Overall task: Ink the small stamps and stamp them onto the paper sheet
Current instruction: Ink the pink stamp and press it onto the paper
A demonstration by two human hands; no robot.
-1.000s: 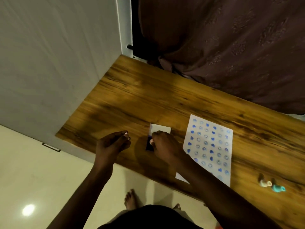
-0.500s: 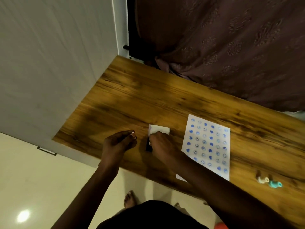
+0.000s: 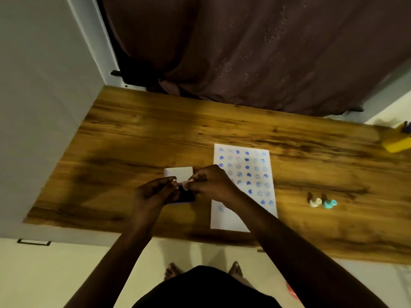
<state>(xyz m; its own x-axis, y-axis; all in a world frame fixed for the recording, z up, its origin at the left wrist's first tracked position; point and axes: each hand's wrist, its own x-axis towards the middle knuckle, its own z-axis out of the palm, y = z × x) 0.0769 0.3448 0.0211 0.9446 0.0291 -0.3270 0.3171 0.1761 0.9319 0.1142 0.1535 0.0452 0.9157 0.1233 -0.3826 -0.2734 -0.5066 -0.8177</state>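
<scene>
Grip: both hands meet over the ink pad, fingertips pinched together around a small pale piece, apparently a stamp; blur and low light keep it from being seen clearly.
Left hand: fingers curled, thumb and forefinger closed toward the small piece at their tips; whether it actually grips the piece or only touches it cannot be told.
Right hand: fingers bunched and closed on the same small piece from the other side, with the forearm crossing the lower part of the paper sheet.
Ink pad: dark, lying open on the table directly under the fingertips, with its white lid flat just behind it.
Paper sheet: white, lying flat just to the right of the ink pad, covered in rows of blue prints, some heart-shaped and some round faces; the bottom strip is mostly bare.
Other stamps: a cream stamp and a teal stamp lie on their sides next to each other on the table, well to the right of the sheet.
Table: brown wood grain, its near edge toward the person, whose bare feet show on the pale floor below.
Yellow object: at the far right edge of the table, blurred, with something dark and small on top.
Curtain: dark brown cloth hanging behind the table, beside a grey wall.
</scene>
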